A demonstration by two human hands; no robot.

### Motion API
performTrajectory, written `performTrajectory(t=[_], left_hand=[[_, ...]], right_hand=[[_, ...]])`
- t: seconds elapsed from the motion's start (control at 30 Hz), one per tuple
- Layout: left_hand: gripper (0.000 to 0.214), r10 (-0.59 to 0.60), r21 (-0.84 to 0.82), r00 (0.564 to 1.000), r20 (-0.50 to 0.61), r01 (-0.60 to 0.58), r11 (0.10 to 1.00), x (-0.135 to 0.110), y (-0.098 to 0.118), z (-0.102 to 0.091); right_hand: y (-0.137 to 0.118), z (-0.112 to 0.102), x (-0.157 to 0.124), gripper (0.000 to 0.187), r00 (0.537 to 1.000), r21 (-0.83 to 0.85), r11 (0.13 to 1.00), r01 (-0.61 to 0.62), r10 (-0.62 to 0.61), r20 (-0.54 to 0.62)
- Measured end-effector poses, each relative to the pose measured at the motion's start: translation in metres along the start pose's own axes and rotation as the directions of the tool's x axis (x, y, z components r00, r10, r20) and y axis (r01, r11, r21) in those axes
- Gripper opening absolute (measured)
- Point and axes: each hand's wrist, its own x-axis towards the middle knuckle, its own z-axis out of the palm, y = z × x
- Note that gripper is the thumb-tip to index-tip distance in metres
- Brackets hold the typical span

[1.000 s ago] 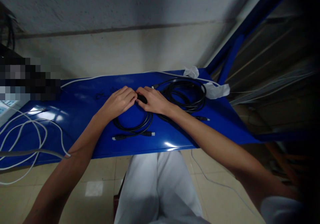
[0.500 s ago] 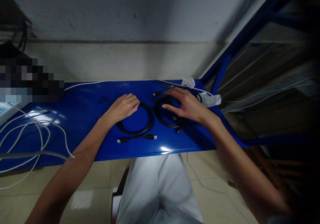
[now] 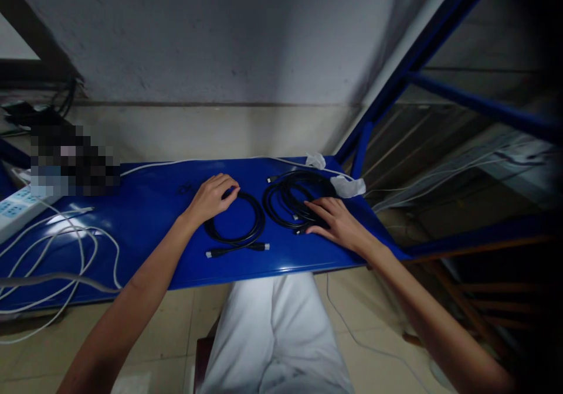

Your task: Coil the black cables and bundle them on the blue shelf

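Two coiled black cables lie on a blue table. My left hand rests on the upper left edge of the smaller coil, fingers curled loosely over it, with its two plugs lying in front. My right hand lies flat with fingers stretched out on the near right part of the larger coil, touching its strands without gripping them.
White cables sprawl over the table's left end beside a white power strip. Crumpled white plastic lies at the far right corner. A blue metal rack stands to the right. My white-clad legs are below the table edge.
My hands have parted from the middle of the small coil. The right hand moved over to the larger coil and slid toward its near side; the left stayed on the small coil.
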Motion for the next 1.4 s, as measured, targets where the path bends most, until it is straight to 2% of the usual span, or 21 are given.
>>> performTrajectory(t=[0.1,0.27,0.53,0.83,0.93,1.03,1.13,1.4], left_hand=[[0.016,-0.007,-0.020,1.000,-0.023,0.007,1.000,0.000,-0.001,0.001],[0.015,0.005,-0.049,0.999,-0.033,-0.007,0.999,0.000,0.000,0.001],[0.017,0.010,-0.061,1.000,-0.029,-0.012,0.998,-0.001,0.002,0.003],[0.020,0.009,-0.062,0.999,-0.043,-0.012,0.998,-0.001,0.003,0.002],[0.021,0.014,-0.065,0.999,-0.040,-0.017,0.998,0.000,0.004,0.001],[0.020,0.013,-0.072,0.999,-0.036,-0.016,0.997,0.000,0.005,0.001],[0.020,0.013,-0.073,0.999,-0.034,-0.015,0.997,0.000,0.005,0.000],[0.017,0.049,-0.060,0.998,-0.047,-0.051,0.997,0.001,0.005,0.001]], right_hand=[[0.000,-0.004,0.008,0.065,1.000,-0.039,0.999,0.004,-0.003,0.001],[0.006,-0.010,0.015,0.036,1.000,-0.176,0.984,0.005,-0.002,0.019],[0.006,-0.016,0.021,0.031,0.996,-0.287,0.958,0.019,0.005,0.086],[0.015,-0.001,0.028,0.018,0.996,-0.272,0.960,0.067,-0.047,0.080],[0.020,-0.001,0.030,0.020,0.997,-0.267,0.961,0.069,-0.056,0.055],[0.024,-0.005,0.030,0.030,0.999,-0.286,0.957,0.043,-0.034,0.035],[0.030,-0.012,0.031,0.041,1.000,-0.296,0.955,-0.005,0.005,0.000],[0.047,-0.032,0.040,0.050,0.995,-0.358,0.931,-0.069,0.039,-0.090]])
